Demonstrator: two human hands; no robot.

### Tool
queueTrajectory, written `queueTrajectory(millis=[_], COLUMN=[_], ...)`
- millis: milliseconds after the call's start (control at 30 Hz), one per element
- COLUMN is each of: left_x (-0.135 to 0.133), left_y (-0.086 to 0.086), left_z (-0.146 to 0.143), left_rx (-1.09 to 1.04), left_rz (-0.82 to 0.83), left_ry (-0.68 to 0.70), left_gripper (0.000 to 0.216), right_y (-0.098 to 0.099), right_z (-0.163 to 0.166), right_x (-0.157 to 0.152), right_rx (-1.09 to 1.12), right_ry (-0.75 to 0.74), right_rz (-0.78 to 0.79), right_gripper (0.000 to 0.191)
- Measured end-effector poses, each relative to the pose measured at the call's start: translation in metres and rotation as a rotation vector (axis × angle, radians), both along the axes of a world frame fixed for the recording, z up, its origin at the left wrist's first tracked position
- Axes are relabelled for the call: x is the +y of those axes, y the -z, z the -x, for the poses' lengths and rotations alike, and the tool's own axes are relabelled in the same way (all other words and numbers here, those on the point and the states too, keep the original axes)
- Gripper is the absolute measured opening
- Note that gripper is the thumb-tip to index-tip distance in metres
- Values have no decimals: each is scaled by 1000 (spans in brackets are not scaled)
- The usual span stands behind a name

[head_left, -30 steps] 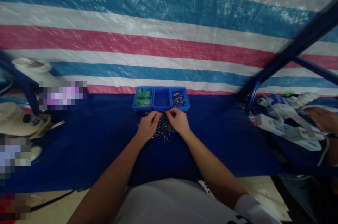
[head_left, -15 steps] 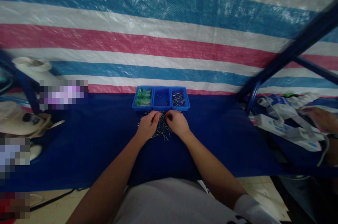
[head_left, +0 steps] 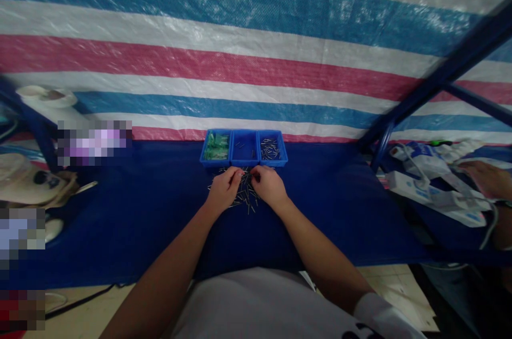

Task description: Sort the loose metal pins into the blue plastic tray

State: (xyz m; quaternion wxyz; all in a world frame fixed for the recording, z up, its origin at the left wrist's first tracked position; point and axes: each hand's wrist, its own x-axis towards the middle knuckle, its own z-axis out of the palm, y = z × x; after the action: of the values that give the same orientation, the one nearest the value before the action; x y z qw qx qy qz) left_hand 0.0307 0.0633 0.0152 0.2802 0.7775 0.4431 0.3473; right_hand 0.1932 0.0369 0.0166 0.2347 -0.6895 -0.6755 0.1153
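Observation:
A loose heap of small thin metal pins [head_left: 247, 198] lies on the dark blue cloth, just in front of a blue three-compartment tray [head_left: 244, 148]. My left hand [head_left: 224, 190] rests over the heap's left side with its fingertips pinched together near a pin. My right hand [head_left: 270, 185] sits over the heap's right side, its fingers curled in toward the left hand. What each pinch holds is too small to make out. The tray's left compartment holds green parts, the middle one a few pins, the right one several pins.
A striped plastic tarp [head_left: 256, 62] hangs behind the table. A dark blue metal frame [head_left: 432, 88] rises at the right, with white power strips [head_left: 432, 190] and another person's hand [head_left: 486, 179] beyond it. Cups and clutter [head_left: 44, 110] stand at the left.
My right hand's fingers have curled inward and drawn closer to the left hand's fingertips. The left hand has barely moved.

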Motion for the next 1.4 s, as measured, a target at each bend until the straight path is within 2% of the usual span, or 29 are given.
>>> queueTrajectory(millis=[567,933,1033,1267,1400], left_x=[0,0,0,2,3], left_y=[0,0,-1,4,6], left_z=[0,0,0,-2,-2], left_rx=[22,23,19,5,3], left_rz=[5,3,-5,-6,-5], left_ry=[15,9,9,20,13], left_gripper=[33,32,32,26,23], right_y=[-4,-3,-4,-5,3], right_z=[3,0,2,10,14], right_x=[-2,-1,0,0,1], right_rx=[-44,-43,67,505,708], right_ry=[25,-4,-9,-45,-34], right_rz=[-16,-49,-128,-260,-238], right_gripper=[26,23,24,26,25])
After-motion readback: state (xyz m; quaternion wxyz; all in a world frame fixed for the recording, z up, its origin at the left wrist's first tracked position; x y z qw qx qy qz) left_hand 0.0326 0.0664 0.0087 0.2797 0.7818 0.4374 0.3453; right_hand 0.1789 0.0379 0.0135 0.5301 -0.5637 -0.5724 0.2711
